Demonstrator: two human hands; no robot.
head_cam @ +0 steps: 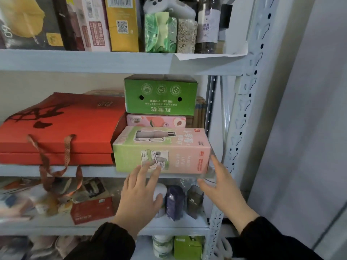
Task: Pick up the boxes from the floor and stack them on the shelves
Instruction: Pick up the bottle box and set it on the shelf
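On the middle shelf (93,170), a red gift bag (62,128) lies at nine o'clock of the green-and-pink box (161,150), which sits at the shelf's front edge. The left hand (139,196), fingers spread and holding nothing, brushes the box's lower front. At four o'clock of the box, the right hand (223,186) hangs open and empty.

On the middle grey metal shelf (56,170), the flat red gift bag (62,128) fills the left. A pink-and-green printed carton (161,149) blocks the front right, with a green cardboard box (159,94) stacked on a pink peach-printed box (155,121) behind it. Room remains above the bag, and a narrow gap between carton and perforated grey upright (242,117).
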